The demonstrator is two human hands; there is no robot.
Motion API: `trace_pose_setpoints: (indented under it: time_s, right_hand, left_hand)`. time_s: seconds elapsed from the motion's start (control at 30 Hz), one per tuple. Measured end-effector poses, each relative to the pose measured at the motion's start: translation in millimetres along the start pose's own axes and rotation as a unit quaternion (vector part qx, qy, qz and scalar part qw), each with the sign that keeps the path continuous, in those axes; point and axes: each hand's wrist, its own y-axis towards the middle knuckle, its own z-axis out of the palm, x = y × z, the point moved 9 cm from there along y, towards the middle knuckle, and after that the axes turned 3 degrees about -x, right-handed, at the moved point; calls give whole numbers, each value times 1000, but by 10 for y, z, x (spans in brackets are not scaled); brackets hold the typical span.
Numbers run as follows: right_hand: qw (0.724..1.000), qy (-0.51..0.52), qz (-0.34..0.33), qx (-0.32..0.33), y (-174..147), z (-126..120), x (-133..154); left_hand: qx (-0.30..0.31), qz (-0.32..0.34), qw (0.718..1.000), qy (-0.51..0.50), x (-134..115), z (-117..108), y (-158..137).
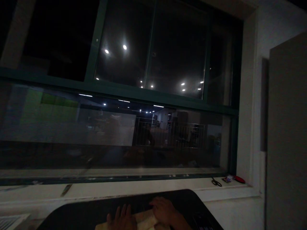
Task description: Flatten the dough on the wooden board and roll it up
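Item: pale cloth [146,221], folded, lying on a dark surface [96,210] at the bottom edge of the head view, partly cut off by the frame.

Left hand [122,218]: lay flat on the cloth, fingers spread, grip released.

Right hand [165,211]: rested on the cloth's far right part, fingers curled over it; whether the grip had closed on a fold could not be told in the dim light.

Surroundings: white sill [144,185] beyond the surface, below a large dark window [153,95] showing reflected ceiling lights. On the sill: scissors [216,182] and a red object [239,179] at the right, well apart from the hands; a slim dark object [66,189] at the left.

Risk, as judged: poor light and a gaze lifted toward the window left the cloth nearly out of sight, so a fold could go crooked or the cloth could slide off the near edge.
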Motion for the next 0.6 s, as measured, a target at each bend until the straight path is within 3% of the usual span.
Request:
trace_pose_setpoints:
  time_s: [0.1, 0.3, 0.43, 0.6]
  right_hand:
    - [1000, 10, -11, -27, -101, 152, -113]
    - [982, -14, -77, -172, -413, 124, -151]
    - [979, -63, -13, -195, -581, 122, -143]
    - [982, -73, 82, -157, -823, 176, -89]
  left_hand:
    - [-11, 8, 1000, -1, -74, -113, 2]
    - [-16, 55, 998, -27, -163, -193, -116]
    - [13, 80, 996, -33, -212, -160, -205]
    - [23, 124, 990, -62, -237, -135, -306]
